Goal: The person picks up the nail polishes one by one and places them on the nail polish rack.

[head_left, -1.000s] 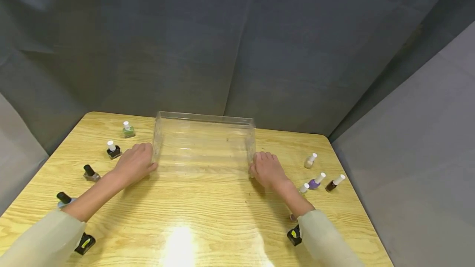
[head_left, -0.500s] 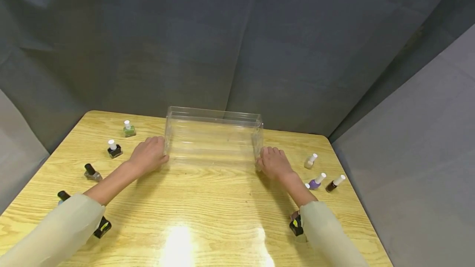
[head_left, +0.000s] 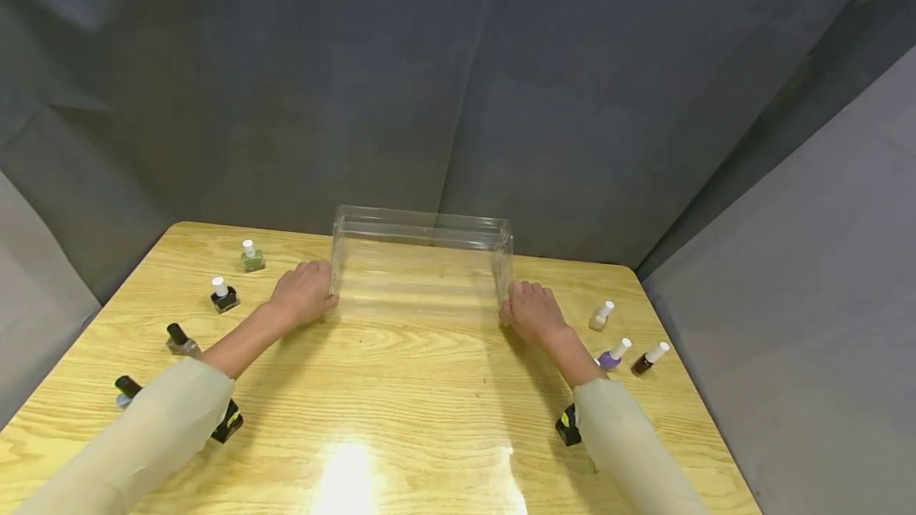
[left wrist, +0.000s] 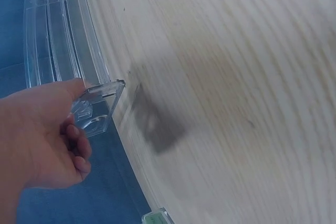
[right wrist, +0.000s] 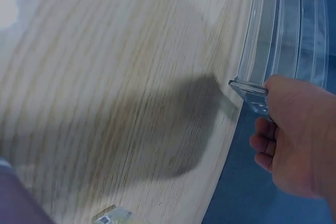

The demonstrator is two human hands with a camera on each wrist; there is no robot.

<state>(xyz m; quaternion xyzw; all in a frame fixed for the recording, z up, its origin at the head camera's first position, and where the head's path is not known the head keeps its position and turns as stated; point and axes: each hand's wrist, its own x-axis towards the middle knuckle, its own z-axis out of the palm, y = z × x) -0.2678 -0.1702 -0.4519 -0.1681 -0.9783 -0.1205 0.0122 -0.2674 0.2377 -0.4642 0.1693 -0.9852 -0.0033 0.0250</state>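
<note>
A clear plastic tiered rack [head_left: 422,241] stands at the back of the wooden table, long side facing me. My left hand [head_left: 302,292] grips its left end. In the left wrist view the thumb lies along the clear side panel [left wrist: 105,98] and the other fingers curl beneath. At the opposite end my right hand [head_left: 533,312] grips the rack's right side; in the right wrist view, the thumb presses near the corner of the end panel [right wrist: 253,95] while the fingers curl under. Parts of both end panels are hidden by the hands.
On the left stand nail polish bottles: green [head_left: 253,261], black with white cap [head_left: 225,299], greyish with black cap [head_left: 183,342] and pale blue [head_left: 123,401]. On the right are cream [head_left: 598,319], purple [head_left: 611,359] and dark [head_left: 642,364] ones. A dark curtain [head_left: 386,86] hangs behind.
Both hands have shifted the rack to the right and slightly away from me, the larger move coming in the first half second. The bottles have stayed in place.
</note>
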